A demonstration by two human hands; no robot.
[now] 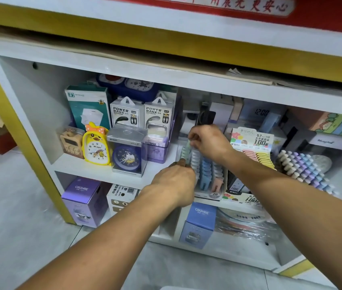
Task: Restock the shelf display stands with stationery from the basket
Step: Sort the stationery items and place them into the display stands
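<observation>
A clear display stand [207, 174] sits on the middle shelf, with rows of small pastel stationery packs in green, white, blue and pink. My right hand [208, 141] reaches over its back left corner and pinches a pale green pack [188, 144] above the green row [184, 153]. My left hand [176, 183] rests at the stand's front left corner, fingers curled against the green and white rows. What its fingers hold is hidden. No basket is in view.
Left on the shelf [103, 170] stand a yellow duck clock [96, 146], a boxed blue clock [127, 151] and power bank boxes [143, 114]. Right are a pencil-lead display [253, 149] and a tiered stand of pastel erasers [304, 166]. Purple and blue boxes fill the lower shelf.
</observation>
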